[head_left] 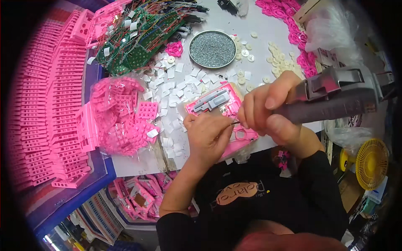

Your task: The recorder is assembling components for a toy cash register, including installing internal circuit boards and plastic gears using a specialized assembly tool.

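My right hand (270, 106) is wrapped around the body of a dark grey power screwdriver (331, 106). The tool lies slanted, with its thin metal bit (235, 123) pointing left over a pink plastic housing (238, 144). My left hand (207, 136) rests at the housing's left side, thumb and fingertips pinched together close to the bit. Whatever they hold is too small to make out. Set in the upper part of the housing is a grey plastic part (215, 100). Both hands cover much of the housing's middle.
Beyond the housing stands a round dish of small screws (212, 49). White paper squares (167, 92) and cream discs (276, 58) lie scattered around. To the left are wired green circuit boards (142, 46), a bag of pink blocks (119, 113) and stacked pink parts (63, 100). A yellow fan (372, 164) stands at right.
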The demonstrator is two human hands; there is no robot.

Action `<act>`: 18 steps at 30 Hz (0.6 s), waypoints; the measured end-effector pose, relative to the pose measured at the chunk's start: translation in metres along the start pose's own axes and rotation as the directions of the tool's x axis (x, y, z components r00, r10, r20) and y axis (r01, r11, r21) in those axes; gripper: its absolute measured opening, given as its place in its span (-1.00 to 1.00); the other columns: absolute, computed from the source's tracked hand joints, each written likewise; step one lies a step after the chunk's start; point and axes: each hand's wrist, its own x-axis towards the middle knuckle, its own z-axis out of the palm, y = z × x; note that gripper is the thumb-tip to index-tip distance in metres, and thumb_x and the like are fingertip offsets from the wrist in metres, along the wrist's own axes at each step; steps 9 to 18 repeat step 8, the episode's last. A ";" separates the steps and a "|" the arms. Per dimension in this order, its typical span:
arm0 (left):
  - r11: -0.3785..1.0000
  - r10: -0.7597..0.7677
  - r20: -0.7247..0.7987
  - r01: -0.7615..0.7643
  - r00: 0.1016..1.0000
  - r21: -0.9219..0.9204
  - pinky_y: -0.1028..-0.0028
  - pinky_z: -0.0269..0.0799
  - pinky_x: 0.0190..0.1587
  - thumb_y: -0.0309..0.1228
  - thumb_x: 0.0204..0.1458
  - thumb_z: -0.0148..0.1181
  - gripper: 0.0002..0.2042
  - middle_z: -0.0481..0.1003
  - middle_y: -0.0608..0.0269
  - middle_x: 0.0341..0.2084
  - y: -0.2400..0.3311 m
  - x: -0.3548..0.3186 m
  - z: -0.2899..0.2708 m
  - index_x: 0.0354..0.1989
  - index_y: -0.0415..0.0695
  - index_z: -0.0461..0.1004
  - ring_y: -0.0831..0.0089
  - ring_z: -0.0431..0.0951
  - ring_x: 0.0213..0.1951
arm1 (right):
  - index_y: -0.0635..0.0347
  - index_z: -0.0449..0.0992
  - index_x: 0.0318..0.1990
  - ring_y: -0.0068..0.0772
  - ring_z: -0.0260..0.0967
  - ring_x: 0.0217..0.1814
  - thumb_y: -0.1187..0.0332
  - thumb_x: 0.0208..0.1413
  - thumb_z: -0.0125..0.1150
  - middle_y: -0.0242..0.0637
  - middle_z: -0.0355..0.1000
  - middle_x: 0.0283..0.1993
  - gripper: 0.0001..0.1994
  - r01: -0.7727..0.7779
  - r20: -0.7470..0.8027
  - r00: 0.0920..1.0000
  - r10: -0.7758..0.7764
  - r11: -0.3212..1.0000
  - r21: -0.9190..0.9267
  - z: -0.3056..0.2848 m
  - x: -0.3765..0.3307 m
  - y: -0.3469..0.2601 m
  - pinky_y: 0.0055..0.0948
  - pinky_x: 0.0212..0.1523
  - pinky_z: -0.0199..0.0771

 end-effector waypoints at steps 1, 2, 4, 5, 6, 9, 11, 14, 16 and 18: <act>1.000 0.003 -0.017 -0.003 1.000 -0.018 0.33 0.10 -0.13 -0.52 -0.11 0.40 -0.83 0.57 0.43 -0.45 0.000 0.001 0.001 -0.33 -0.02 0.60 0.43 0.48 -0.40 | 0.01 0.21 -0.09 -0.50 0.20 -0.56 0.35 0.20 0.25 -0.39 0.26 -0.56 -0.71 -0.011 -0.004 1.000 0.011 1.000 -0.020 0.000 -0.001 0.000 -0.42 -0.44 0.34; 0.999 0.006 -0.033 -0.007 0.999 -0.036 0.33 0.10 -0.13 -0.52 -0.12 0.40 -0.82 0.56 0.43 -0.46 0.000 0.001 0.002 -0.33 -0.02 0.60 0.42 0.47 -0.40 | 0.01 0.21 -0.09 -0.50 0.20 -0.56 0.35 0.21 0.24 -0.39 0.26 -0.57 -0.71 -0.015 0.000 1.000 0.015 0.999 -0.034 -0.001 -0.002 0.001 -0.42 -0.44 0.34; 0.999 0.052 -0.085 -0.052 0.995 0.002 0.32 0.10 -0.12 -0.49 -0.13 0.42 -0.81 0.57 0.42 -0.42 -0.002 -0.001 0.005 -0.32 -0.01 0.60 0.41 0.48 -0.38 | 0.00 0.21 -0.09 -0.50 0.21 -0.56 0.33 0.22 0.24 -0.39 0.25 -0.57 -0.72 -0.013 0.022 1.000 0.014 0.998 -0.055 -0.003 -0.002 0.004 -0.41 -0.44 0.34; 0.994 0.096 -0.116 -0.090 0.989 0.056 0.32 0.10 -0.11 -0.46 -0.13 0.42 -0.80 0.57 0.42 -0.37 -0.004 -0.003 0.008 -0.30 -0.01 0.60 0.41 0.48 -0.34 | 0.01 0.21 -0.09 -0.50 0.21 -0.56 0.33 0.22 0.23 -0.39 0.25 -0.57 -0.72 -0.009 0.022 1.000 0.010 0.999 -0.048 -0.003 -0.001 0.005 -0.40 -0.44 0.34; 0.986 0.142 -0.143 -0.128 0.979 0.107 0.31 0.10 -0.09 -0.44 -0.13 0.43 -0.79 0.57 0.41 -0.33 -0.004 -0.002 0.010 -0.28 -0.01 0.60 0.40 0.48 -0.31 | 0.01 0.21 -0.09 -0.50 0.21 -0.56 0.33 0.22 0.23 -0.39 0.25 -0.57 -0.72 -0.004 0.020 1.000 0.005 0.999 -0.046 -0.004 -0.001 0.005 -0.40 -0.44 0.34; 0.962 0.049 -0.152 -0.005 0.987 0.272 0.26 0.11 -0.02 -0.32 -0.11 0.43 -0.73 0.54 0.37 -0.15 -0.002 0.006 0.010 -0.19 0.00 0.59 0.39 0.45 -0.15 | 0.01 0.21 -0.09 -0.49 0.21 -0.56 0.33 0.22 0.23 -0.39 0.25 -0.57 -0.73 0.001 0.002 1.000 -0.001 1.000 -0.031 -0.007 0.001 0.005 -0.39 -0.44 0.34; 0.962 0.049 -0.152 -0.005 0.987 0.272 0.26 0.11 -0.02 -0.32 -0.11 0.43 -0.73 0.54 0.37 -0.15 -0.002 0.006 0.010 -0.19 0.00 0.59 0.39 0.45 -0.15 | 0.01 0.21 -0.09 -0.49 0.21 -0.56 0.33 0.22 0.23 -0.39 0.25 -0.57 -0.73 0.001 0.002 1.000 -0.001 1.000 -0.031 -0.007 0.001 0.005 -0.39 -0.44 0.34; 0.962 0.049 -0.152 -0.005 0.987 0.272 0.26 0.11 -0.02 -0.32 -0.11 0.43 -0.73 0.54 0.37 -0.15 -0.002 0.006 0.010 -0.19 0.00 0.59 0.39 0.45 -0.15 | 0.01 0.21 -0.09 -0.49 0.21 -0.56 0.33 0.22 0.23 -0.39 0.25 -0.57 -0.73 0.001 0.002 1.000 -0.001 1.000 -0.031 -0.007 0.001 0.005 -0.39 -0.44 0.34; 0.962 0.049 -0.152 -0.005 0.987 0.272 0.26 0.11 -0.02 -0.32 -0.11 0.43 -0.73 0.54 0.37 -0.15 -0.002 0.006 0.010 -0.19 0.00 0.59 0.39 0.45 -0.15 | 0.01 0.21 -0.09 -0.49 0.21 -0.56 0.33 0.22 0.23 -0.39 0.25 -0.57 -0.73 0.001 0.002 1.000 -0.001 1.000 -0.031 -0.007 0.001 0.005 -0.39 -0.44 0.34; 0.962 0.049 -0.152 -0.005 0.987 0.272 0.26 0.11 -0.02 -0.32 -0.11 0.43 -0.73 0.54 0.37 -0.15 -0.002 0.006 0.010 -0.19 0.00 0.59 0.39 0.45 -0.15 | 0.01 0.21 -0.09 -0.49 0.21 -0.56 0.33 0.22 0.23 -0.39 0.25 -0.57 -0.73 0.001 0.002 1.000 -0.001 1.000 -0.031 -0.007 0.001 0.005 -0.39 -0.44 0.34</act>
